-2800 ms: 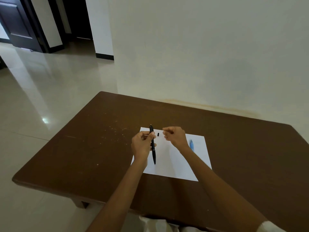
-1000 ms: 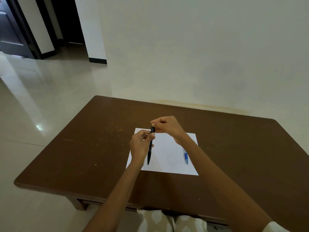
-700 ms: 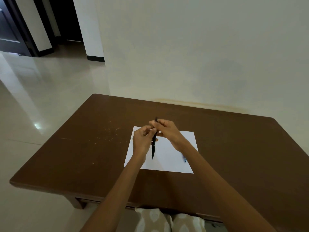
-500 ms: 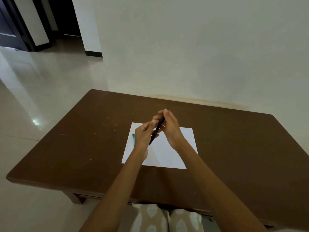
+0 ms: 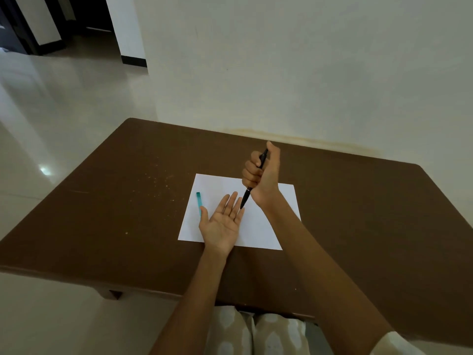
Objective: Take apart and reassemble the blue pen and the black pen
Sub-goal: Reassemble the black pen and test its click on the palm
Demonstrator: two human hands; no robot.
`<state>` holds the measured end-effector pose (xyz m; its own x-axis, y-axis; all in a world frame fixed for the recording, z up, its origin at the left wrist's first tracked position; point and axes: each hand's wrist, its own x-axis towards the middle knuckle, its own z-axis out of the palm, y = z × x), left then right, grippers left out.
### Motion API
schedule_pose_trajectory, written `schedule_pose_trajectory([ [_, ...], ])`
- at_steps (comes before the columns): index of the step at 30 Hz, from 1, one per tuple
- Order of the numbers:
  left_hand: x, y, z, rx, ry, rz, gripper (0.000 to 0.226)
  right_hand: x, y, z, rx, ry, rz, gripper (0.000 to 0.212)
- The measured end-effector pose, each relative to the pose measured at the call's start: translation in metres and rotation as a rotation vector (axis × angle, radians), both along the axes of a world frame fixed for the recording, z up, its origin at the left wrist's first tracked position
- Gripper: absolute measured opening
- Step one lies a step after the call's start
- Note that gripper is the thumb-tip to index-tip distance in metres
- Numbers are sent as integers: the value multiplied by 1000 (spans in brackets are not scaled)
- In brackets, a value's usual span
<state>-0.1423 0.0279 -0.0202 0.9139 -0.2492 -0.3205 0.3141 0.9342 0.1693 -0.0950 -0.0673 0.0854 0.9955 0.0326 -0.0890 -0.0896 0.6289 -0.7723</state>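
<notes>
My right hand (image 5: pixel 263 172) grips the black pen (image 5: pixel 246 197) in a fist, thumb on its top end, tip pointing down. The tip touches the fingers of my left hand (image 5: pixel 224 222), which lies palm up and open over the white sheet of paper (image 5: pixel 263 226). A teal-blue pen part (image 5: pixel 199 202) lies on the sheet's left side, just beyond my left thumb. The rest of the blue pen is hidden from view.
The paper lies in the middle of a brown table (image 5: pixel 358 213) that stands against a pale wall (image 5: pixel 307 73). Small crumbs (image 5: pixel 156 183) speckle the tabletop left of the sheet. Tiled floor (image 5: pixel 51 124) lies to the left.
My left hand let go of the black pen and turned palm up. My right hand took the pen alone in a fist and pressed its tip against my left fingers.
</notes>
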Motion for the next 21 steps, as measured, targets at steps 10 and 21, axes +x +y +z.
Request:
schedule_pose_trajectory([
  [10,-1,5,-5,-53,-62,0,75,-4,24,-9,-25,88,-79,52],
  [21,-2,6,-7,-25,-178,-50,73,-4,16,-8,12,173,-87,55],
])
